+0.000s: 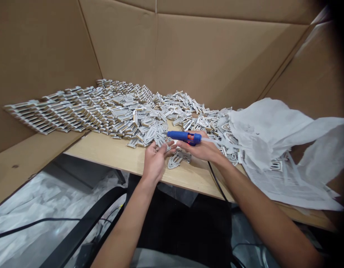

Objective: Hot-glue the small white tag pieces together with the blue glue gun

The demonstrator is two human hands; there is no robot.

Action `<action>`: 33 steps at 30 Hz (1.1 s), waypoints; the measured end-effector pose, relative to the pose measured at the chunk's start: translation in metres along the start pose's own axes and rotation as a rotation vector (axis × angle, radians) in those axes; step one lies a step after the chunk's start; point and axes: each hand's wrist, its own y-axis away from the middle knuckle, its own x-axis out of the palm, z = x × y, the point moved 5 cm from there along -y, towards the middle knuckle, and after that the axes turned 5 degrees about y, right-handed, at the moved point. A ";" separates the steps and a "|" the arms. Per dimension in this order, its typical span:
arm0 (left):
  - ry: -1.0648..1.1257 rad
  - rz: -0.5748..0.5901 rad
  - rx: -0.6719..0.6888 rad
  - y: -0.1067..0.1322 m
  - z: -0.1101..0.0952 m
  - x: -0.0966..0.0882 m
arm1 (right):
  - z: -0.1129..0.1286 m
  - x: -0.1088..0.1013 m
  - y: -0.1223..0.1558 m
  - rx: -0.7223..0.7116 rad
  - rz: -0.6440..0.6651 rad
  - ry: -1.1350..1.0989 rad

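My right hand (203, 148) is wrapped around a blue hot glue gun (177, 135) whose nozzle points left. A pale glue stick (213, 140) sticks out of its back end, and a black cord (218, 182) hangs below. Just left of the gun, my left hand (155, 160) pinches a flat grey-white cut-out piece (161, 143) between thumb and fingers. The nozzle is close above this piece; whether they touch I cannot tell. Under my hands, loose cut-outs (175, 159) of the same kind lie on the wooden table (113, 152).
Layered rows of cut-out pieces (68, 108) fill the table's left side, with a loose heap (185, 102) behind my hands. White tissue and printed paper (272, 130) lie at the right. Cardboard walls (202, 56) enclose the table. A black chair armrest (90, 216) is at lower left.
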 end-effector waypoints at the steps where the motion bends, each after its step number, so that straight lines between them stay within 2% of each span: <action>1: 0.012 -0.010 0.005 0.000 0.000 0.000 | 0.000 0.002 0.000 -0.017 0.041 -0.001; 4: 0.039 -0.009 0.028 0.000 -0.001 0.001 | -0.003 0.007 0.000 -0.038 0.120 -0.012; 8: 0.036 0.015 0.047 0.001 -0.003 0.002 | -0.006 0.011 -0.001 -0.031 0.146 -0.025; 20: 0.020 0.034 0.068 0.001 -0.002 0.003 | -0.006 0.015 -0.002 -0.074 0.143 -0.029; 27: 0.049 -0.064 0.047 -0.001 -0.002 -0.003 | -0.006 0.015 -0.001 -0.021 0.183 -0.089; 33: 0.051 -0.052 0.007 -0.003 -0.001 -0.005 | 0.002 0.007 0.001 0.004 0.163 -0.119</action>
